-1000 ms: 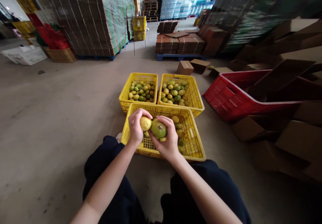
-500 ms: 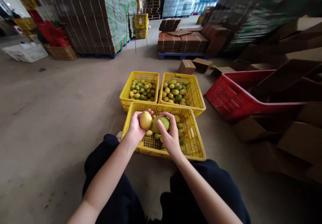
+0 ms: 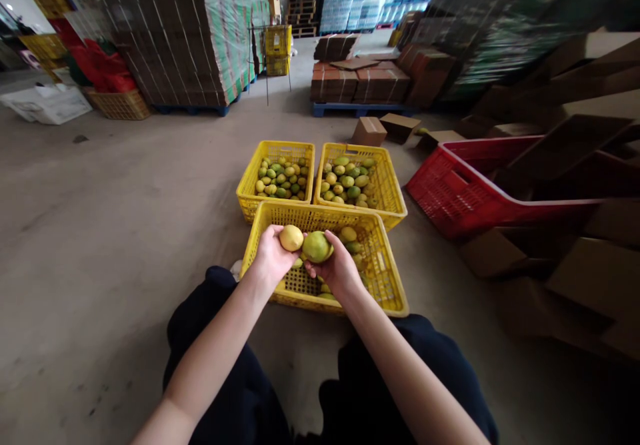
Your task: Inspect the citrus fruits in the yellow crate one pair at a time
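Observation:
Over the nearest yellow crate point(image 3: 393, 285), my left hand point(image 3: 273, 255) is closed round a pale yellow fruit point(image 3: 291, 238). Close beside it, my right hand point(image 3: 343, 268) grips a larger green fruit point(image 3: 317, 247) from the right and below. Several fruits point(image 3: 349, 234) lie in the right part of this crate, partly hidden by my hands. Behind it stand two more yellow crates, the left one point(image 3: 245, 188) holding many small green and yellow fruits point(image 3: 281, 192) and the right one point(image 3: 393, 188) holding somewhat larger ones point(image 3: 354, 192).
To the right stands a red crate point(image 3: 440, 195) with cardboard boxes point(image 3: 493, 252) in and around it. Flattened cardboard bundles point(image 3: 383, 85) rest on a blue pallet point(image 3: 350, 109) ahead. A wrapped stack point(image 3: 170, 45) rises at the back left. My knees flank the nearest crate.
My right hand has shifted from over the green fruit to its right and underside, and the fruit has turned. My left hand still holds the yellow fruit, now tilted slightly.

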`<state>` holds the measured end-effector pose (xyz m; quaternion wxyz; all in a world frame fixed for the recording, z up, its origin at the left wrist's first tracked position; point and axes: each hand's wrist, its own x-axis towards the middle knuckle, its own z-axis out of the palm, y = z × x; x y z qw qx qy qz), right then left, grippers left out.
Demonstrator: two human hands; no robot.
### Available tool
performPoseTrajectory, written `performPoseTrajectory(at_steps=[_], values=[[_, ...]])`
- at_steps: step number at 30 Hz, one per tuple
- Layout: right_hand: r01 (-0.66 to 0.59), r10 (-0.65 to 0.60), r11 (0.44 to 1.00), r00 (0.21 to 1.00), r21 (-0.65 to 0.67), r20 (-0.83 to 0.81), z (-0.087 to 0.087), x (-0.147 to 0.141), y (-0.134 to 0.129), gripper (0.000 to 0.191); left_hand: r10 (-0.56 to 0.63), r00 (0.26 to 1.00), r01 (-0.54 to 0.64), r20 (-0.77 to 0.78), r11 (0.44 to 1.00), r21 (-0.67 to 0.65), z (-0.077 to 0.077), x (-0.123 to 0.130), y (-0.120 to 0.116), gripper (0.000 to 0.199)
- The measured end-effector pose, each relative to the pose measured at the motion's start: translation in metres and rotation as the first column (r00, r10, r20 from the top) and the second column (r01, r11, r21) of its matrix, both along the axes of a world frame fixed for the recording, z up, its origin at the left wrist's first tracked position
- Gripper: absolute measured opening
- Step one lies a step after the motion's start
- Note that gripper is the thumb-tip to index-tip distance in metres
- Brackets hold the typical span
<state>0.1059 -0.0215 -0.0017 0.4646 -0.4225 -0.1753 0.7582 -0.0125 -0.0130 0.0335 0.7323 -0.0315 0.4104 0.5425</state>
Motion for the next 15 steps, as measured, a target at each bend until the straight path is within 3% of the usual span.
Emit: performPoseTrajectory(at_steps=[7,15], values=[[-0.003,0.003,0.997,1.0,-0.08,-0.007,0.004,-0.0029,0.0001,0.032,0.034,0.999,-0.034,0.005,0.997,-0.07,-0.0027,0.0033,0.0011,0.015],[-0.025,0.024,0.997,1.0,-0.069,-0.006,0.0007,-0.0022,0.0015,0.034,0.018,1.0,-0.017,0.016,0.998,-0.064,-0.0064,0.002,0.0017,0.017]])
